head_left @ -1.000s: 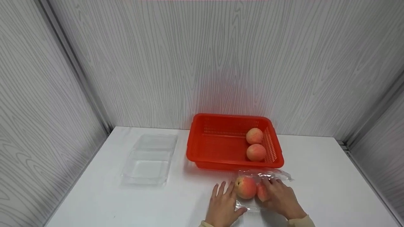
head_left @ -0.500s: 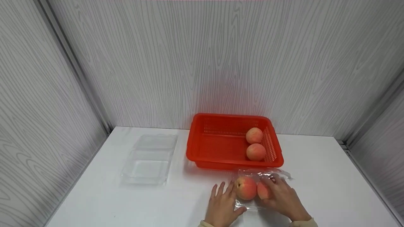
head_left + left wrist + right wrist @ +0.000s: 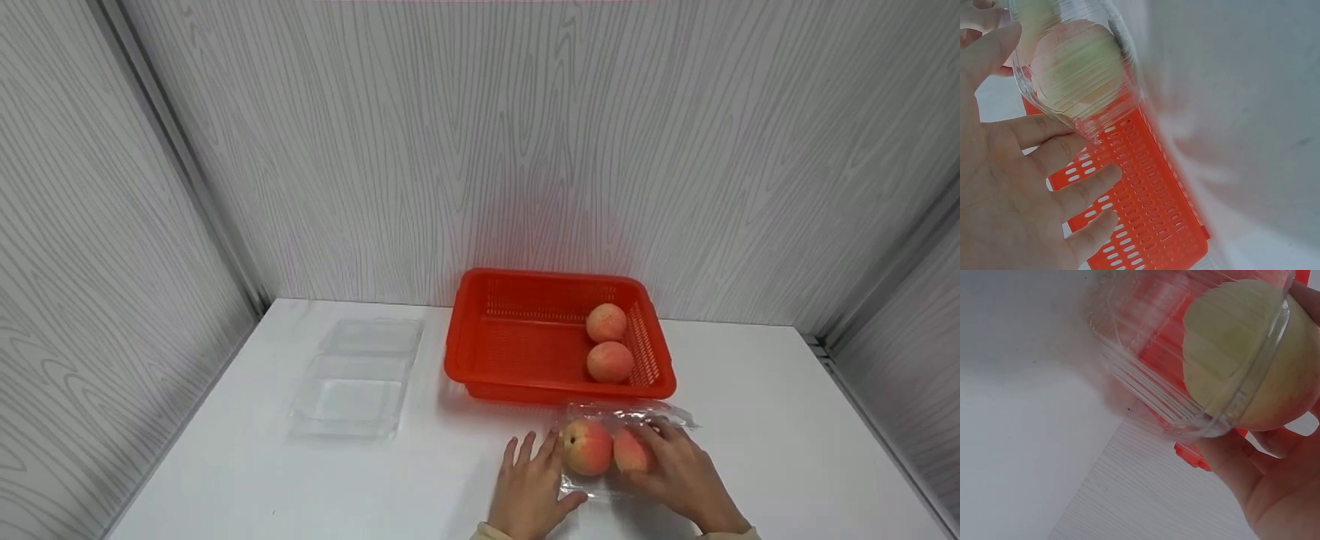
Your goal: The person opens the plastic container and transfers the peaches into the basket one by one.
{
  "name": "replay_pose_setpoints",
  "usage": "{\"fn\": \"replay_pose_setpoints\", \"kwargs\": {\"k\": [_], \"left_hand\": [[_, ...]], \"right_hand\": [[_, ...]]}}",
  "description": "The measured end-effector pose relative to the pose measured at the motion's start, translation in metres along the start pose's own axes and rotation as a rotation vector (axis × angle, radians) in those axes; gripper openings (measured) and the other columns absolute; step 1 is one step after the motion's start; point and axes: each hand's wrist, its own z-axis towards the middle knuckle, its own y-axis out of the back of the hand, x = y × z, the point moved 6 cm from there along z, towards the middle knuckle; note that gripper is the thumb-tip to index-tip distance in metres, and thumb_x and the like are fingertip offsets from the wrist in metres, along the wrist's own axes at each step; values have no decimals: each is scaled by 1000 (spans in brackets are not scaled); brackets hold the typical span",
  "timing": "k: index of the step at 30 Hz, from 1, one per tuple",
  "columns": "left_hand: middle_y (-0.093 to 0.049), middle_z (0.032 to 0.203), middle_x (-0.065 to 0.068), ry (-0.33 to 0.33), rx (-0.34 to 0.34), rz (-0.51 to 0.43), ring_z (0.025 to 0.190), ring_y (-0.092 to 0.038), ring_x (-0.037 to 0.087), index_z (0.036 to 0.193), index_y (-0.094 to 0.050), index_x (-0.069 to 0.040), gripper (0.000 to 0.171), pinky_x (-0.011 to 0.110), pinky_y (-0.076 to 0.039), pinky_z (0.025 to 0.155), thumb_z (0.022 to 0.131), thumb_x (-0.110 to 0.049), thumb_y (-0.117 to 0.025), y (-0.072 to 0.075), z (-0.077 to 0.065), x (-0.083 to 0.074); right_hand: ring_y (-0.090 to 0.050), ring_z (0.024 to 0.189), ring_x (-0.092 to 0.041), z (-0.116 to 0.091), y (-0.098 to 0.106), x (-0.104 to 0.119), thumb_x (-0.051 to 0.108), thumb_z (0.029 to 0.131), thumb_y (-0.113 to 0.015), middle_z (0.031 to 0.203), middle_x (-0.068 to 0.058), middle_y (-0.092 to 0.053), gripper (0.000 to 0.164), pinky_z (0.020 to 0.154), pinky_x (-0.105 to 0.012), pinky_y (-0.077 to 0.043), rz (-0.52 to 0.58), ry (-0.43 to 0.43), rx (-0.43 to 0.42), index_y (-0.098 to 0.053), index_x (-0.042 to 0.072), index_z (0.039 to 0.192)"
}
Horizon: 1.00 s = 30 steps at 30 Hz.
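Observation:
A clear plastic clamshell box (image 3: pixel 596 493) stands open at the table's front, with two peaches inside. The left peach (image 3: pixel 587 448) sits beside my left hand (image 3: pixel 525 486), whose fingers are spread along the box's left side. In the left wrist view, its thumb and index finger lie at the rim around a peach (image 3: pixel 1081 64). My right hand (image 3: pixel 681 474) holds the right peach (image 3: pixel 631 451), partly covering it. The right wrist view shows this peach (image 3: pixel 1292 377) in the box (image 3: pixel 1145 382), with curled fingers and thumb around it.
A red plastic basket (image 3: pixel 461 330) stands just behind the box. Two more peaches lie in its right side, a rear one (image 3: pixel 606 323) and a front one (image 3: pixel 610 362). Another clear open box (image 3: pixel 360 367) lies to the left on the white table (image 3: pixel 375 487).
My right hand has shifted slightly to the right, and more of the right peach shows. My left hand has stayed nearly still at the box's left side.

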Motion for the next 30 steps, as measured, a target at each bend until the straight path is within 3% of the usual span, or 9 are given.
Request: {"fn": "replay_pose_setpoints", "kwargs": {"k": [9, 18, 30], "left_hand": [[-54, 149, 1, 7, 28, -16, 133, -50, 29, 145, -56, -11, 79, 53, -37, 110, 87, -63, -68, -2, 1, 1], [-55, 147, 0, 13, 23, 0, 132, -51, 28, 144, -58, -11, 78, 53, -38, 109, 87, -64, -68, -2, 1, 1], [-53, 150, 0, 16, 46, -15, 133, -50, 29, 145, -57, -11, 78, 54, -37, 110, 88, -63, -67, -3, 1, 1]], "right_hand": [[-65, 98, -34, -7, 6, 3, 26, 68, -90, 119, -17, -65, 64, 80, -55, -58, -6, 59, -92, -69, 7, 125], [-66, 98, -35, -11, 13, 0, 25, 68, -95, 120, -19, -67, 64, 83, -58, -56, 29, -14, -121, -68, 7, 123], [-67, 92, -37, -15, 21, -6, 29, 68, -94, 114, -21, -68, 64, 78, -59, -57, 26, -32, -148, -69, 5, 122]]}}
